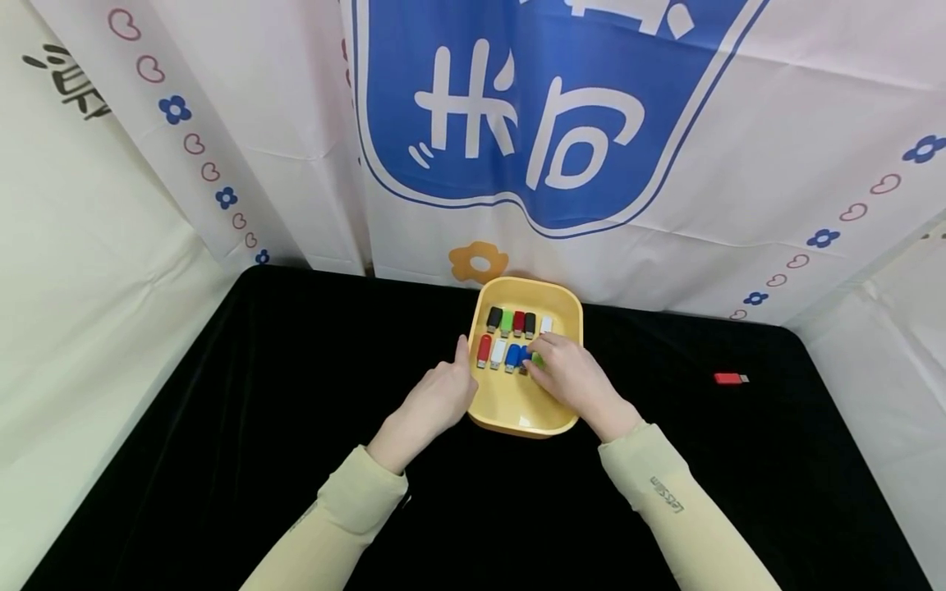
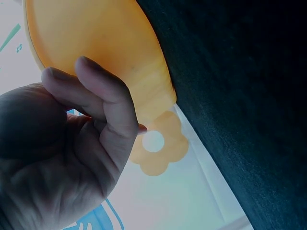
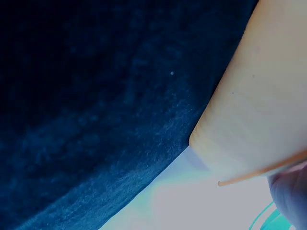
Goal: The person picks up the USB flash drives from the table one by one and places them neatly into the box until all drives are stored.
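Observation:
A yellow plastic tray [image 1: 517,410] holds USB flash drives in two rows. The back row has black, green, red and white ones; in the front row are a red drive [image 1: 484,350], a white drive [image 1: 498,353] and two blue drives [image 1: 512,357]. Reaching in over the right rim, my right hand [image 1: 575,373] pinches a green USB flash drive [image 1: 537,359] at the right end of the front row, partly hidden by the fingers. My left hand [image 1: 439,394] grips the tray's left side, index finger stretched along the rim, other fingers curled by the outer wall [image 2: 134,62].
A red USB flash drive [image 1: 727,378] lies alone on the black tablecloth [image 1: 332,353], far to the right. Behind the tray hangs a white curtain [image 1: 414,238] with a blue printed panel, close to the tray's back rim.

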Available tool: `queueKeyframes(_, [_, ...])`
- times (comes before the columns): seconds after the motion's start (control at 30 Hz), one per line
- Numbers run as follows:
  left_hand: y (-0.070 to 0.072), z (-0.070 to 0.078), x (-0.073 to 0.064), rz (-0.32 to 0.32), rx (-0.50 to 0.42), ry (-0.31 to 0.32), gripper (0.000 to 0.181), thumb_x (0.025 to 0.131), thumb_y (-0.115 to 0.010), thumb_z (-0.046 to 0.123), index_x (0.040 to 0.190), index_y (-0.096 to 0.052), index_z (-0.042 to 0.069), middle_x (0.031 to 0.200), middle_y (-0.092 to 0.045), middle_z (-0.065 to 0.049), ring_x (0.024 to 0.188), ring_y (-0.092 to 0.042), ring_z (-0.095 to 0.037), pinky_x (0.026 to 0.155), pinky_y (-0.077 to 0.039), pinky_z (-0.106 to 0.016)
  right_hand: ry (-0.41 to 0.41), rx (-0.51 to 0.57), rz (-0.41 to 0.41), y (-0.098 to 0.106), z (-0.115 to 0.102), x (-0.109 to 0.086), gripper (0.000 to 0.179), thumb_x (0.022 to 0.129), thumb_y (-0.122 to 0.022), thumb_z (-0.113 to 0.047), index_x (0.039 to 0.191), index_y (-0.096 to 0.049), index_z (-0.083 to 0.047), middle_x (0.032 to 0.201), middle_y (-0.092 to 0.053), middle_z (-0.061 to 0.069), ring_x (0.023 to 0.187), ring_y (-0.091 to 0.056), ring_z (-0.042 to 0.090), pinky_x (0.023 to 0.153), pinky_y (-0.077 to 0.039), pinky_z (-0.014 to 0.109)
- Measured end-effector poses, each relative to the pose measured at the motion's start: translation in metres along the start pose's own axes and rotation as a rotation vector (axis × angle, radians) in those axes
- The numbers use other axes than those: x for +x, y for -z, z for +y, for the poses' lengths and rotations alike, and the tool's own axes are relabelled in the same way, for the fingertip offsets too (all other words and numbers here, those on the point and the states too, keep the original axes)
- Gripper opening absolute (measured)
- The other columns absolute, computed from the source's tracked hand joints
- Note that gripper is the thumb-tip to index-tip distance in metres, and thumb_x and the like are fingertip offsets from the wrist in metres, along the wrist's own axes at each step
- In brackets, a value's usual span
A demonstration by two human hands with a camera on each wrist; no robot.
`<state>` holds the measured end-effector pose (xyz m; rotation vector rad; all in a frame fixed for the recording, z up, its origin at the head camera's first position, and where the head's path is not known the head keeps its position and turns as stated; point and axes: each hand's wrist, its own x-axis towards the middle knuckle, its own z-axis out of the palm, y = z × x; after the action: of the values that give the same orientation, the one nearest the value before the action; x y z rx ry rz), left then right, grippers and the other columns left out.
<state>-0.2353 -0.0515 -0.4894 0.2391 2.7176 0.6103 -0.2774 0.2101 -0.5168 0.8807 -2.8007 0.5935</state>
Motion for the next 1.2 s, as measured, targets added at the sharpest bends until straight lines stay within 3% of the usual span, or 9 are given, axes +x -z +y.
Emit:
queueKeyframes(0.2, [0.001, 0.001, -0.002, 0.001, -0.015, -0.004, 0.086, 0.122, -0.058, 0.018, 0.186, -0.006, -0.004, 0.066, -0.066, -0.001, 0.047, -0.053, -0.01, 0.042, -0.039, -0.021, -0.001, -0.019, 0.097, 0.022, -0.008, -0.01, 0.013, 0.108, -0.086, -0.019, 0.113, -0.086, -0.007, 0.118, -0.086, 0.013, 0.108, -0.081, 0.029, 0.094, -0.07, 0.05])
queueKeyframes(0.43, [0.004, 0.001, -0.005, -0.004, -0.025, 0.003, 0.085, 0.122, -0.058, 0.018, 0.186, -0.006, -0.005, 0.066, -0.064, -0.001, 0.047, -0.052, -0.01, 0.042, -0.039, -0.021, -0.05, -0.024, 0.212, 0.086, -0.05, -0.022, 0.005, 0.104, -0.084, -0.001, 0.108, -0.083, 0.001, 0.112, -0.085, 0.019, 0.104, -0.08, 0.037, 0.093, -0.068, 0.055])
queueKeyframes(0.6, [0.004, 0.002, -0.006, -0.007, -0.027, 0.003, 0.085, 0.122, -0.057, 0.017, 0.186, -0.007, -0.006, 0.066, -0.064, -0.001, 0.047, -0.052, -0.01, 0.042, -0.039, -0.021, -0.067, -0.039, 0.342, 0.107, -0.04, -0.036, 0.007, 0.102, -0.081, 0.008, 0.108, -0.081, 0.005, 0.112, -0.083, 0.023, 0.109, -0.079, 0.044, 0.097, -0.067, 0.059])
queueKeyframes(0.7, [0.004, 0.003, -0.006, -0.01, -0.026, 0.007, 0.085, 0.122, -0.057, 0.018, 0.186, -0.006, -0.005, 0.067, -0.064, -0.001, 0.047, -0.051, -0.01, 0.042, -0.038, -0.022, -0.096, -0.045, 0.38, 0.117, -0.027, -0.047, 0.01, 0.101, -0.08, 0.009, 0.111, -0.081, 0.006, 0.11, -0.082, 0.025, 0.107, -0.079, 0.046, 0.096, -0.065, 0.062])
queueKeyframes(1.0, [0.003, 0.001, -0.003, -0.005, -0.004, 0.011, 0.086, 0.122, -0.059, 0.019, 0.186, -0.008, -0.006, 0.065, -0.063, -0.001, 0.047, -0.051, -0.01, 0.042, -0.038, -0.022, -0.255, -0.066, 0.294, 0.141, 0.014, -0.082, 0.017, 0.106, -0.078, 0.004, 0.121, -0.078, 0.012, 0.118, -0.079, 0.034, 0.108, -0.076, 0.053, 0.095, -0.061, 0.071])
queueKeyframes(1.2, [0.005, 0.004, -0.005, -0.017, -0.01, 0.02, 0.086, 0.122, -0.059, 0.019, 0.186, -0.007, -0.005, 0.065, -0.062, -0.001, 0.047, -0.05, -0.01, 0.042, -0.037, -0.021, -0.369, -0.098, 0.154, 0.15, 0.035, -0.101, 0.029, 0.109, -0.078, -0.003, 0.131, -0.073, 0.016, 0.13, -0.074, 0.041, 0.119, -0.071, 0.059, 0.104, -0.058, 0.075])
